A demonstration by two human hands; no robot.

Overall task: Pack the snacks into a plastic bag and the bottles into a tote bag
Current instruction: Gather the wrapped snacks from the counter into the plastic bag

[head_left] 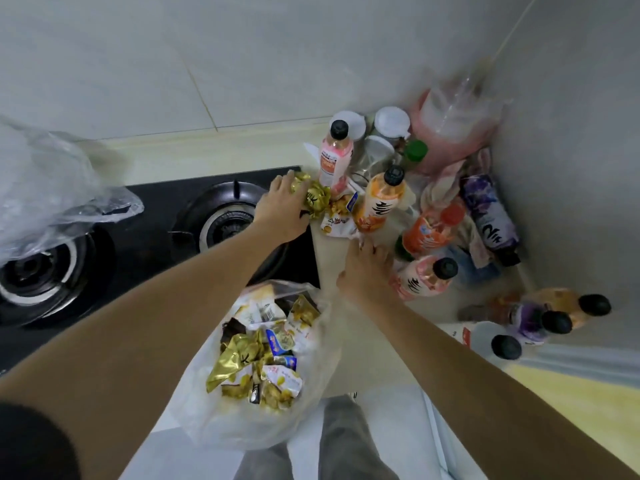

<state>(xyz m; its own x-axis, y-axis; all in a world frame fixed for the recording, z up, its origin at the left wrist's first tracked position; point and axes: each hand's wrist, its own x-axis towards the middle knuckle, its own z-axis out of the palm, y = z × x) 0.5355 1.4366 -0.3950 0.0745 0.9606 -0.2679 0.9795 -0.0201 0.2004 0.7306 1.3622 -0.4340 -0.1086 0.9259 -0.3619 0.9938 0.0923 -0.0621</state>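
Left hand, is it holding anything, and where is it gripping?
The left hand is closing on gold snack packets from their near side; a firm grip cannot be confirmed.

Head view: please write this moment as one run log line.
left hand: on gold snack packets | right hand: reaching toward snacks, empty | plastic bag: part-filled | bottles: on counter

Left hand (282, 209) fingertips hidden in gold snack wrappers (313, 197) — right-side bottles (540, 317) blurred.

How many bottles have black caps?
7, maybe more hidden: pink one at the back, orange one beside it, pink one near the right hand, purple one lying down, three at the right.
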